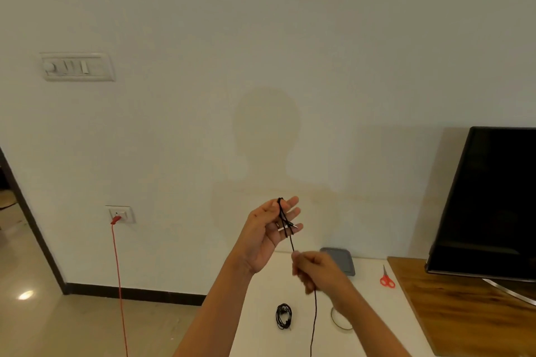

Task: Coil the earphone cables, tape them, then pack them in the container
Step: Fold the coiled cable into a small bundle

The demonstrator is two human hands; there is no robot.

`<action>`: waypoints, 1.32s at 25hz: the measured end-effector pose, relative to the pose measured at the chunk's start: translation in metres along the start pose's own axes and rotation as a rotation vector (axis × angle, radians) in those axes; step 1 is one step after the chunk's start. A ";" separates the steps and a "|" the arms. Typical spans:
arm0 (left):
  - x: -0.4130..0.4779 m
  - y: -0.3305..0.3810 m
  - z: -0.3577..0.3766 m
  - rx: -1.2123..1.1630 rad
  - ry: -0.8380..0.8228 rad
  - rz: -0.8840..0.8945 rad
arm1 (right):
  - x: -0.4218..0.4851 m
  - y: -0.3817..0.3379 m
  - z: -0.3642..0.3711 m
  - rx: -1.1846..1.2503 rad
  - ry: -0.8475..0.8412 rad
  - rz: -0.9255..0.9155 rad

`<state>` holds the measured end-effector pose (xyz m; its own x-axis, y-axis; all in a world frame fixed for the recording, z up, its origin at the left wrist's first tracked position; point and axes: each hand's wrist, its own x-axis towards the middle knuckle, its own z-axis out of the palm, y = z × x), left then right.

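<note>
My left hand [269,229] is raised above the white table [261,327], palm toward me, fingers nearly straight, with a black earphone cable [285,222] looped round them. Just below it, my right hand [311,269] pinches the same cable, whose free end hangs down past the table's near edge. A second black earphone cable [283,316] lies coiled on the table. A roll of clear tape [340,320] lies to its right, partly hidden by my right forearm. A grey container [343,261] sits at the back of the table against the wall.
Red-handled scissors [387,278] lie near the table's right side. A wooden surface [464,307] with a dark TV screen [490,200] stands at the right. A red cord [119,284] hangs from a wall socket on the left.
</note>
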<state>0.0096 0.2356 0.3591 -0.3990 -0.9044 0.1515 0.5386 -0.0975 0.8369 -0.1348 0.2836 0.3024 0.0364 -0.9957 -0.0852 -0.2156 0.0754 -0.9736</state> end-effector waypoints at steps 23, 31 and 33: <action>0.009 -0.013 -0.020 0.144 0.063 -0.033 | -0.007 -0.003 0.014 -0.052 0.005 -0.079; -0.005 -0.031 -0.021 0.357 -0.109 -0.153 | 0.011 -0.091 -0.019 0.029 0.216 -0.345; -0.008 -0.033 -0.016 0.232 -0.143 -0.154 | 0.034 -0.084 -0.031 -0.020 0.276 -0.292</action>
<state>0.0074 0.2397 0.3219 -0.5717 -0.8173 0.0721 0.2862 -0.1163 0.9511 -0.1453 0.2420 0.3875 -0.1642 -0.9522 0.2574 -0.2544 -0.2112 -0.9437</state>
